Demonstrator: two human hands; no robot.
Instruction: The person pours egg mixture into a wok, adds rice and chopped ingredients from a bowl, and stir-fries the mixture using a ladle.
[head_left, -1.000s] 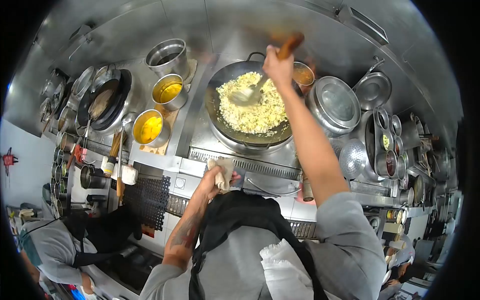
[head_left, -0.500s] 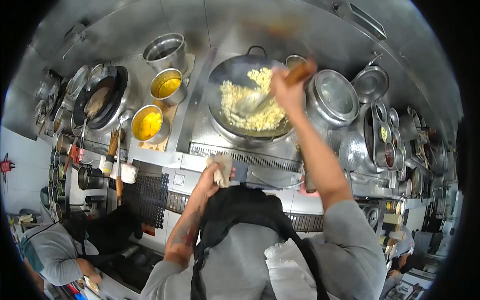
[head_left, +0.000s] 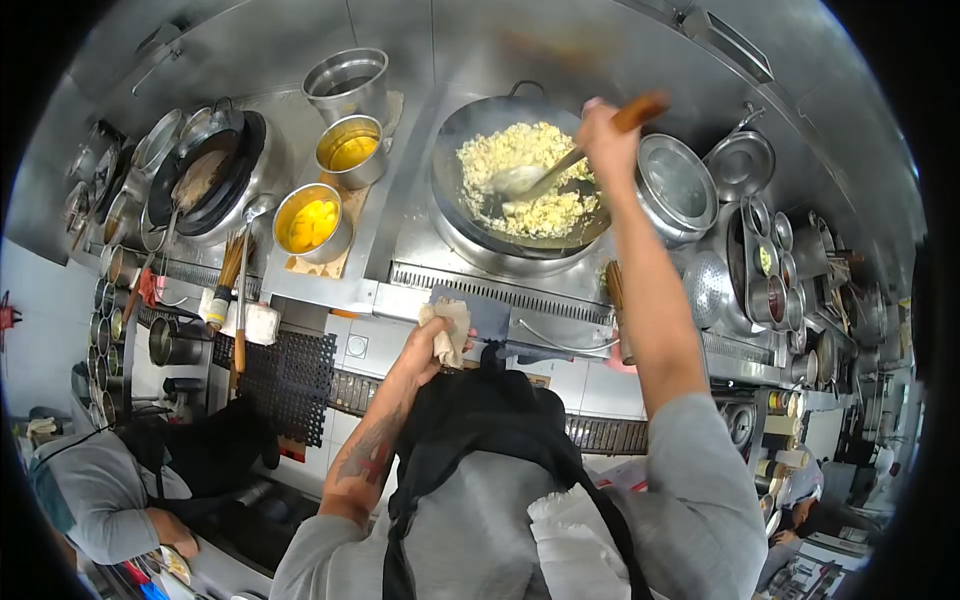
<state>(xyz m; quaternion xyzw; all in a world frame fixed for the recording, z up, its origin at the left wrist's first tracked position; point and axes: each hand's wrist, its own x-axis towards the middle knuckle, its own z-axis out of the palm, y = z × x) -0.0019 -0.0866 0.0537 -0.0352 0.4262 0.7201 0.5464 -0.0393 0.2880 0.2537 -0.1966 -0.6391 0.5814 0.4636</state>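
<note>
A black wok (head_left: 450, 205) on the stove holds loose pieces of yellow and white food (head_left: 515, 145), which look like egg. My right hand (head_left: 608, 145) is closed round the wooden handle of a ladle (head_left: 520, 182), above the wok's right side. The ladle's metal bowl rests among the food. Near the counter's front edge, my left hand (head_left: 428, 348) grips a folded beige cloth (head_left: 450, 325), apart from the wok.
Left of the wok stand metal pots (head_left: 350, 150), two with yellow contents. A second wok (head_left: 240, 170) is farther left. Lidded pots (head_left: 678, 185) and a perforated strainer (head_left: 708, 290) lie right. A co-worker (head_left: 100, 490) is at lower left; another person (head_left: 800, 490) at lower right.
My right hand has risen slightly and moved right with the ladle, turning it in the food. The food lies differently. The whole view has shifted a little; my left hand still has the cloth.
</note>
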